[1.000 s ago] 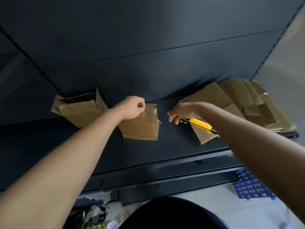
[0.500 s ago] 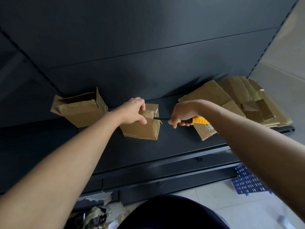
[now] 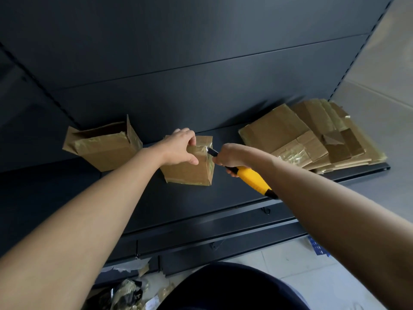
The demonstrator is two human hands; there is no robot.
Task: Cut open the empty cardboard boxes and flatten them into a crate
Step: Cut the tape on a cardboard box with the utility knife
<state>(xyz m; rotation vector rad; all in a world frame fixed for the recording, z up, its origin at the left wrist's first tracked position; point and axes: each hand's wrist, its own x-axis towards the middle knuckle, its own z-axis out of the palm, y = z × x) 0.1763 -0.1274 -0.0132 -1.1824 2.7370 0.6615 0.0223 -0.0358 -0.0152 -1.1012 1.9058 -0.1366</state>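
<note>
A small taped cardboard box point(image 3: 190, 171) stands in the middle of the dark shelf point(image 3: 178, 204). My left hand point(image 3: 178, 148) grips its top front edge. My right hand point(image 3: 232, 156) holds a yellow utility knife point(image 3: 252, 179), and the blade tip touches the clear tape at the box's top right corner. Another cardboard box point(image 3: 105, 148) with its flaps open sits to the left. A pile of flattened cardboard point(image 3: 312, 137) lies at the shelf's right end.
The shelf's dark back panel point(image 3: 201, 63) rises just behind the boxes. A blue perforated crate point(image 3: 318, 248) shows as a corner on the floor at the lower right. Tape and plastic scraps point(image 3: 127, 294) lie on the floor at the lower left.
My right hand has swung the knife from beside the box to its top right corner, the handle now pointing back toward me. My left hand has shifted its grip to the top front edge.
</note>
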